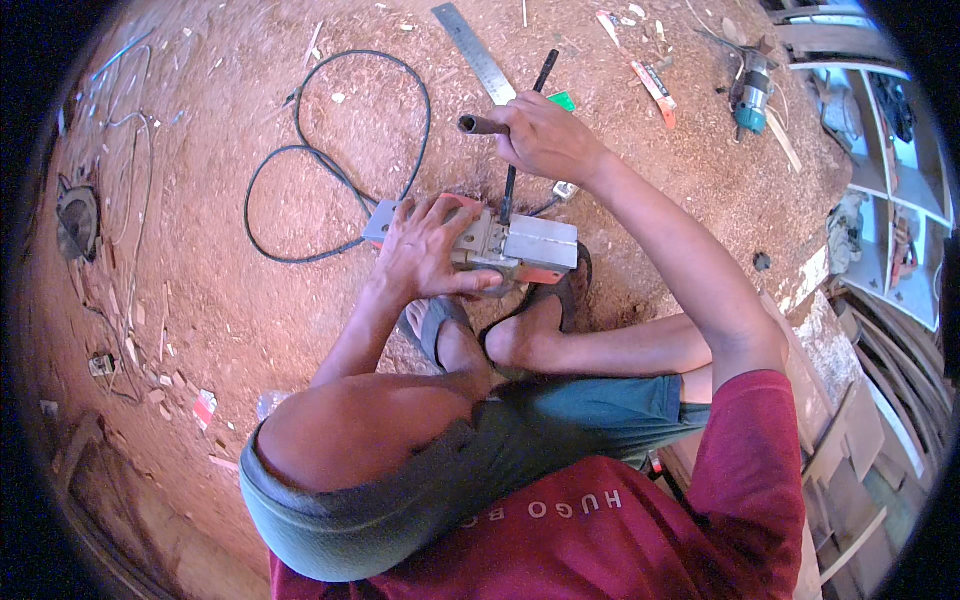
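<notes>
An upturned electric planer (pixel 540 240), with grey metal sole plates and red parts, sits at my feet. My left hand (pixel 425 245) grips its left part, fingers over the far side and thumb along the near side. Above the planer, my right hand (pixel 550 135) is closed around a dark metal wrench (pixel 511 185). Its rod runs down to the gap between the sole plates; a hollow tube end juts out left of my fist. Whether the tip touches a bolt is too small to tell. A steel ruler (pixel 475 55) lies just beyond that fist.
A black cord (pixel 428 110) loops on the dusty ground at left. A teal and grey power tool (pixel 752 100) lies at far right, near a red-and-white strip (pixel 653 92). A dark circular tool (pixel 78 220) is at far left. Pale shelves (pixel 900 150) and stacked boards (pixel 880 370) line the right side.
</notes>
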A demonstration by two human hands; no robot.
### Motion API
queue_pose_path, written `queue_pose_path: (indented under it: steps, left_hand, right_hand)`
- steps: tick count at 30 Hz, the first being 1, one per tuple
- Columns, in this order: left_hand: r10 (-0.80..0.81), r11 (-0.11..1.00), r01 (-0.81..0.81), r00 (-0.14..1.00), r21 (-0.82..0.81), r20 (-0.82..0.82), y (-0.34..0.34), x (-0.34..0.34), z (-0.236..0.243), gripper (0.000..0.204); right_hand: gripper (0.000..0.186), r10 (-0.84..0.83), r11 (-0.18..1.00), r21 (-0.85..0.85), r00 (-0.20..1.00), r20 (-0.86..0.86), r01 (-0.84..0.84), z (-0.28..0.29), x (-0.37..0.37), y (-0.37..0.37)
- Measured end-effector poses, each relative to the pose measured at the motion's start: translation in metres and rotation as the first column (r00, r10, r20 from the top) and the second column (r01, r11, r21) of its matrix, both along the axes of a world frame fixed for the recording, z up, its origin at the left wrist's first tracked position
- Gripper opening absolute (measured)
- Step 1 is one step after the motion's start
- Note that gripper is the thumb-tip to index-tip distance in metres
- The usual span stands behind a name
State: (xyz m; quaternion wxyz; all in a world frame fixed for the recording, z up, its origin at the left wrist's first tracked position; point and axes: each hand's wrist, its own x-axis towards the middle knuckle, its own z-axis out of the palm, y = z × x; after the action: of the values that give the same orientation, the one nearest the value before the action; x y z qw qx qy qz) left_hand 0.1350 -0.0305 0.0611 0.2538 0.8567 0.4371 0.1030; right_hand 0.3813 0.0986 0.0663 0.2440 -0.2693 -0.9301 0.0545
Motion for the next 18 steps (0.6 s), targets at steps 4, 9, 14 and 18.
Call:
queue_pose_path:
  steps: [4, 9, 14, 18]
  left_hand:
    - [0.008, 1.000, -0.008, 0.999, 0.010, -0.045, -0.002, 0.003, 0.003, 0.105]
    - [0.013, 1.000, -0.011, 0.997, 0.021, -0.073, -0.003, 0.005, 0.010, 0.103]
    - [0.009, 1.000, -0.008, 0.998, 0.027, -0.064, -0.003, 0.003, 0.009, 0.100]
    - [-0.003, 0.998, 0.007, 0.998, 0.054, -0.069, -0.003, 0.005, 0.003, 0.100]
  right_hand:
    - [0.038, -0.047, 0.999, 0.027, 0.999, 0.026, 0.046, 0.001, -0.006, -0.002]
    - [0.036, -0.150, 0.983, -0.070, 0.957, 0.249, 0.172, 0.017, -0.013, -0.011]
    - [0.035, -0.219, 0.952, -0.095, 0.860, 0.461, 0.293, 0.021, -0.018, -0.014]
    - [0.037, -0.145, 0.971, -0.105, 0.879, 0.455, 0.214, 0.023, -0.016, -0.002]
